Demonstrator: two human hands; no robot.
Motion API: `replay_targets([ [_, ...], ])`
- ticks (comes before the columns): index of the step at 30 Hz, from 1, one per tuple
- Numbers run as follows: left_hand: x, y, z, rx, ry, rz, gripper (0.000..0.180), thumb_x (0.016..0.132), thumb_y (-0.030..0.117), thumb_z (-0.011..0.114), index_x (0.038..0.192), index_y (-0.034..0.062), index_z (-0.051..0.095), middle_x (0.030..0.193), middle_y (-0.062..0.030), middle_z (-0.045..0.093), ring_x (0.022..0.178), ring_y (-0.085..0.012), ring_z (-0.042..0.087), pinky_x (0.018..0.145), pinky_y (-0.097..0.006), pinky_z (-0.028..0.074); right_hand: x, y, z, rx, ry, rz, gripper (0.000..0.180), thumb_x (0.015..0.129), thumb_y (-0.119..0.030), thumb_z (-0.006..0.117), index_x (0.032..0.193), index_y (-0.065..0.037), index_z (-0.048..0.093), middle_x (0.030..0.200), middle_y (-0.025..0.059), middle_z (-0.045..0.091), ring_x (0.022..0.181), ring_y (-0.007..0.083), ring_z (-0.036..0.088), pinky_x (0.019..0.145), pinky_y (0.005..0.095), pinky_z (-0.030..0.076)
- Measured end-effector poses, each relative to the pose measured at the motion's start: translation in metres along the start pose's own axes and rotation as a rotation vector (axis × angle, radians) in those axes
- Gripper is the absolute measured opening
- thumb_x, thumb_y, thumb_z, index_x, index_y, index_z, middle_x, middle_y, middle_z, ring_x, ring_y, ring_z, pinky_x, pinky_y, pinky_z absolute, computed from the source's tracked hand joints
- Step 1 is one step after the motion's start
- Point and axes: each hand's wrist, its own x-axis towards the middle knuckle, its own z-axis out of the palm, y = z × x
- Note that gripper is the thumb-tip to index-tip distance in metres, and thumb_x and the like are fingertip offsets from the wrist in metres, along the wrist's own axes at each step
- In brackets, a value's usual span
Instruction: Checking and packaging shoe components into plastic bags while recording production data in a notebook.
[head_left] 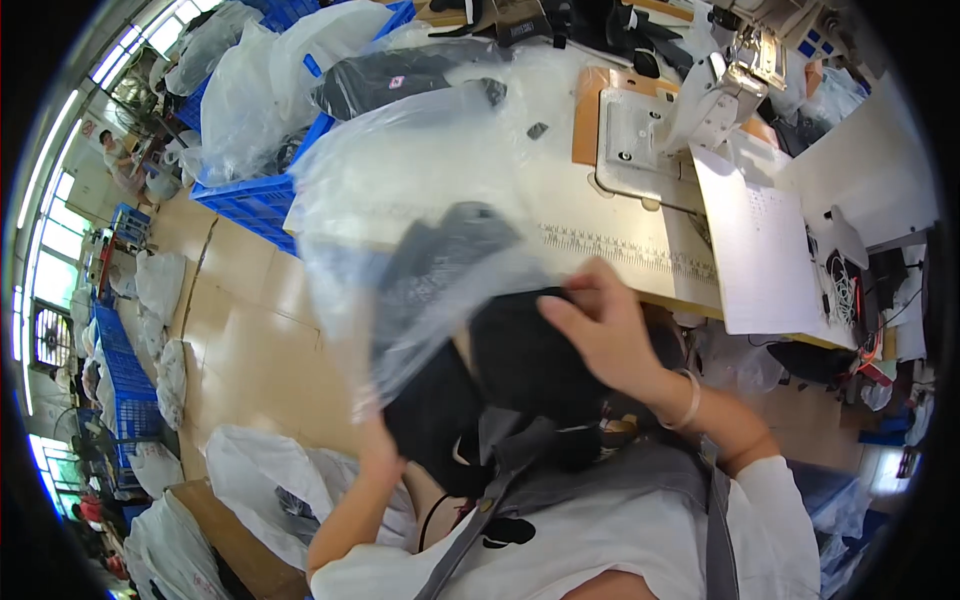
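Both hands work at a clear plastic bag [420, 210] holding dark fabric pieces [440, 265]. Right hand [600, 330] is closed in a pinch on the black cloth [520, 360] at the bag's mouth, fingers curled over its edge; left hand [378, 450] grips the bag's lower edge from below (its fingers mostly hidden by plastic and cloth, so the exact hold cannot be told). Bag and cloth hang between the hands, over the lap, just short of the sewing table [620, 250] beyond the right hand. A sewing machine [720, 90] stands further out from that hand; blue crates [255, 195] with more filled bags lie out past the left. Judged good practice: keep the mouth held wide and steady, draw the cloth out flat and slowly so the thin film neither tears nor drags other pieces along.
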Motion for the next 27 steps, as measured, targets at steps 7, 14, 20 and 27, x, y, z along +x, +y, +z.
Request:
replay_targets([
  [7,-0.052,0.084,-0.074,0.053,0.251,0.230,0.043,0.093,0.031,0.040,0.123,0.0008,0.045,0.119,-0.0128,0.053,0.105,-0.0234,0.054,0.092,-0.033,0.044,0.037,0.021,0.128,0.255,-0.224,0.163,0.027,0.082,-0.024,0.060,0.085,0.002,0.052,0.074,0.0102,0.058,0.067,0.0134,0.054,0.058,0.0286,0.043],
  [14,-0.050,0.047,-0.182,0.660,0.349,-0.206,0.027,0.087,0.022,0.046,0.083,-0.0022,0.058,0.068,-0.0112,0.061,0.058,-0.0164,0.060,0.051,-0.029,0.048,0.041,0.094,0.138,-0.303,-0.542,0.430,0.021,0.085,-0.018,0.055,0.079,0.002,0.056,0.068,0.0126,0.062,0.063,0.0203,0.061,0.058,0.0328,0.047],
  [20,-0.035,0.057,-0.168,1.414,0.311,0.021,0.028,0.081,0.014,0.043,0.063,-0.0051,0.053,0.052,-0.0147,0.057,0.049,-0.0247,0.059,0.053,-0.038,0.047,0.037,0.120,0.097,-0.957,-0.387,-0.320,0.018,0.086,-0.016,0.052,0.083,0.001,0.047,0.060,0.0169,0.059,0.054,0.0274,0.061,0.051,0.0383,0.047],
  [27,-0.042,0.098,-0.122,1.107,0.077,0.407,0.026,0.077,0.019,0.050,0.063,-0.0034,0.054,0.088,-0.0184,0.064,0.093,-0.0294,0.058,0.078,-0.039,0.045,0.045,0.089,0.072,-0.391,-0.501,0.025,0.010,0.087,-0.010,0.051,0.083,-0.002,0.047,0.080,0.0143,0.059,0.082,0.0186,0.060,0.068,0.0311,0.046],
])
